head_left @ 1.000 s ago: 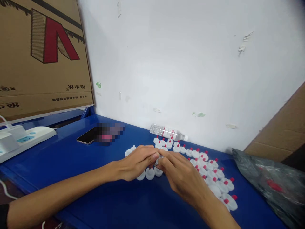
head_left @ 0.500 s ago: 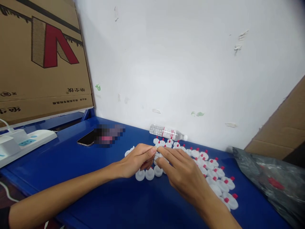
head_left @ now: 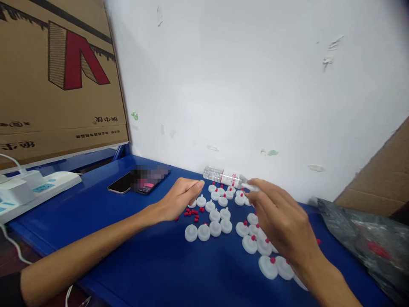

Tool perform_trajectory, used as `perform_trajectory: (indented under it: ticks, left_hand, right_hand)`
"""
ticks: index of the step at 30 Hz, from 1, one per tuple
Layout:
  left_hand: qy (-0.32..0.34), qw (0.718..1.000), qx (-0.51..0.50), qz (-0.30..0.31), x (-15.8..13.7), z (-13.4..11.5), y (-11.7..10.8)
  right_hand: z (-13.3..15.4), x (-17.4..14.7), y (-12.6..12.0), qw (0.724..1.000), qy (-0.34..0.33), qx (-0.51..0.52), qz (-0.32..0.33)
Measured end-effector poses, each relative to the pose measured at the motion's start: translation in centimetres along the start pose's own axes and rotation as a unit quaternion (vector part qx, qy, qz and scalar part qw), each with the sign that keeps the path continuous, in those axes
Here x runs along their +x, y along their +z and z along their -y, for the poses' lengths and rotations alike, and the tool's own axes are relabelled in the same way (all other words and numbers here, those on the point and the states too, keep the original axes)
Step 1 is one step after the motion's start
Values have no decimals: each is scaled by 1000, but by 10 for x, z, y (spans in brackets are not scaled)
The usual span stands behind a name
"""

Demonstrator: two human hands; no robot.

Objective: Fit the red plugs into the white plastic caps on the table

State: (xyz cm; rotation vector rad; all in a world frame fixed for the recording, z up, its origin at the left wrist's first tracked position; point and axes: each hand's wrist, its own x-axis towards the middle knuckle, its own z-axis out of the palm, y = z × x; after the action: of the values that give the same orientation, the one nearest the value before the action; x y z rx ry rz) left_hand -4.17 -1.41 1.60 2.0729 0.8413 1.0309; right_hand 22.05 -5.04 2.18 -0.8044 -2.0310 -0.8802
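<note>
My left hand is closed above the blue table, thumb pressed over the curled fingers; whatever may be inside is hidden. Just below it lie several small red caps. To the right, my right hand pinches a white round lid between thumb and fingers, seen nearly edge-on and partly covered. Between the hands stand several white round lids with bare spouts. Under and around the right hand are more lids with red tips, some hidden by the hand and forearm.
A clear plastic bottle lies along the wall. Two phones rest at the back left, near a white power strip. A grey plastic bag lies at the right edge. A large cardboard box stands at the left.
My hands have parted: the right has moved right and up with the white lid, the left slightly left. Red caps and bare-spouted lids between them now show. The view has shifted a little.
</note>
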Motion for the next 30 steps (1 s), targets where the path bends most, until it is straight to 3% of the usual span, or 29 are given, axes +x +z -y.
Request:
perform_trajectory:
  ticks: [1, 3, 7, 10, 14, 18, 25, 30]
  left_hand:
    - [24, 994, 106, -4, 0, 1, -2]
    - [71, 957, 281, 19, 0, 2, -4]
    - [135, 897, 410, 95, -2, 0, 4]
    - [148, 886, 424, 113, -3, 1, 7]
    - [157, 887, 426, 82, -3, 4, 3]
    - [179, 902, 389, 53, -4, -2, 1]
    - [233, 913, 325, 80, -10, -6, 12]
    - [223, 905, 362, 5, -8, -1, 9]
  right_hand:
    - [-4, -1, 1, 1000, 8, -11, 2]
    - [-5, -3, 3, 1000, 6, -15, 11]
    - [11, -5, 11, 999, -28, 19, 26]
    - [20, -4, 14, 997, -42, 46, 49]
    - [25, -2, 15, 994, -47, 82, 61]
    - [30, -2, 15, 989, -33, 127, 69]
    - [43, -2, 18, 984, -37, 163, 66]
    - [39, 2, 15, 985, -8, 165, 54]
